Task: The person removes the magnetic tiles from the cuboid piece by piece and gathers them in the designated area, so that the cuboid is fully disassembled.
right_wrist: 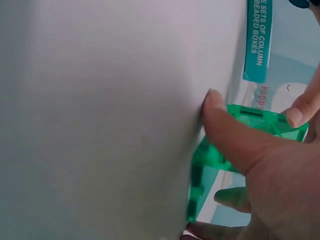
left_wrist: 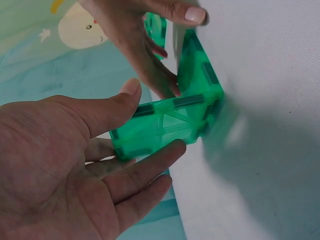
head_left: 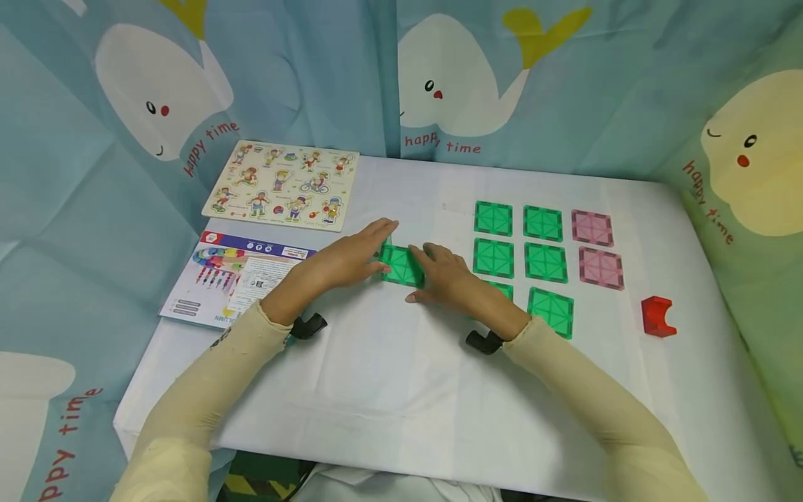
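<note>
Green translucent magnetic tiles (head_left: 401,266) stand together at an angle near the table's middle, between my two hands; how many are joined I cannot tell. My left hand (head_left: 353,256) pinches one raised green tile (left_wrist: 162,125), its thumb on one edge and fingers on the opposite side. From the other side, my right hand (head_left: 450,280) reaches around a second green tile (left_wrist: 197,65). Its fingers touch that tile, while the thumb (right_wrist: 225,120) extends apart near the table surface. Part of the tiles is hidden behind the right hand in the right wrist view.
Green tiles (head_left: 546,262) and two pink tiles (head_left: 592,228) lie in rows to the right, some partly under my right forearm. Farther right sits a red curved block (head_left: 657,316). A picture puzzle board (head_left: 282,185) and a printed box (head_left: 213,279) lie at the left.
</note>
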The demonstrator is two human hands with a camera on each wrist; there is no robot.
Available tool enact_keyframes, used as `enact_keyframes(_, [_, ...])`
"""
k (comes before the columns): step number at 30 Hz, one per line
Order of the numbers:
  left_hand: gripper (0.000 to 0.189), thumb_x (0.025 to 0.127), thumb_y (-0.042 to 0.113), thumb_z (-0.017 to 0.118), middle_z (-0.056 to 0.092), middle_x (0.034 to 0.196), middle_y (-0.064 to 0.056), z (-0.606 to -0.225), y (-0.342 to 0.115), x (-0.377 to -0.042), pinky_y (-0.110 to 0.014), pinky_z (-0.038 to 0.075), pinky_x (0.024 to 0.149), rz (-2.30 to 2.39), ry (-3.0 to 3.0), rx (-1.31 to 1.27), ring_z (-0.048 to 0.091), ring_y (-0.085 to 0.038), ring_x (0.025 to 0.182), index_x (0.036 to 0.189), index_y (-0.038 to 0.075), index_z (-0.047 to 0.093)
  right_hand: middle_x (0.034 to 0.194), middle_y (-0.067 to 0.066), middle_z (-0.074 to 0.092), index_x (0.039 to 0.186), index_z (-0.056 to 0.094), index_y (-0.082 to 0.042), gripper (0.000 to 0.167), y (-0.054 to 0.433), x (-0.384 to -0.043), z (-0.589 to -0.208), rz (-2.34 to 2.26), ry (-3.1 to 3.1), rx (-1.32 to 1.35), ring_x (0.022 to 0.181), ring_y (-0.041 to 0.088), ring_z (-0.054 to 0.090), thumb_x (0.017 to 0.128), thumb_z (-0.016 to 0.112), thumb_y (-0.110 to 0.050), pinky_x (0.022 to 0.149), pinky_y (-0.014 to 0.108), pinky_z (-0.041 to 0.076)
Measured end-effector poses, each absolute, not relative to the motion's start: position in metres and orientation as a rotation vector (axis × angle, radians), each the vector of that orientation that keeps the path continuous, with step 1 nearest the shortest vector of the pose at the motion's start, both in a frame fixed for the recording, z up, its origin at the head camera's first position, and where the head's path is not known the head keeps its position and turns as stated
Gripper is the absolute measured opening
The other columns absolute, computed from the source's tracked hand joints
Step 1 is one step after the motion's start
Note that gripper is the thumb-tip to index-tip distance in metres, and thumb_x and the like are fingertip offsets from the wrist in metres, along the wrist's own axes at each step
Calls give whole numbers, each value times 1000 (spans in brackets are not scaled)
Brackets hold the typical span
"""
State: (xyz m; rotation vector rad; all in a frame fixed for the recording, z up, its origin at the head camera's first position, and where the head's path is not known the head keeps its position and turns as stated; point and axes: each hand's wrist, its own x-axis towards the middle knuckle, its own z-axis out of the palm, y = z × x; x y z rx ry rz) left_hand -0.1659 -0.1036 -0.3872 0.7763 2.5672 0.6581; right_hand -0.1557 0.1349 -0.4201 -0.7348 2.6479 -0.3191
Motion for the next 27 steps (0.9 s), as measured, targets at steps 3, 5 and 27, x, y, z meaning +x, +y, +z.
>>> enact_keyframes(3, [85, 107, 26, 66, 14, 177, -11, -387, -104, -167, -49, 40, 122, 664, 2565, 785, 37, -32, 155, 170, 9, 13, 161, 29, 39, 167, 27, -3, 95, 132, -157, -418, -320, 2676, -766, 149, 45, 39, 96, 79, -39, 122, 61, 34])
enact_keyframes(5, [84, 107, 26, 66, 14, 176, -10, -387, -104, -166, -48, 41, 121, 669, 2561, 791, 38, -32, 155, 170, 8, 14, 154, 28, 47, 165, 31, -2, 92, 130, -158, -417, -321, 2700, -776, 142, 43, 48, 95, 81, -35, 119, 58, 39])
enact_keyframes(27, [87, 105, 26, 69, 16, 176, -16, -383, -102, -168, -47, 43, 118, 520, 2624, 717, 40, -35, 153, 169, 3, 16, 133, 28, 48, 152, 45, 7, 87, 136, -149, -417, -365, 2867, -810, 118, 42, 49, 86, 91, -26, 97, 50, 49])
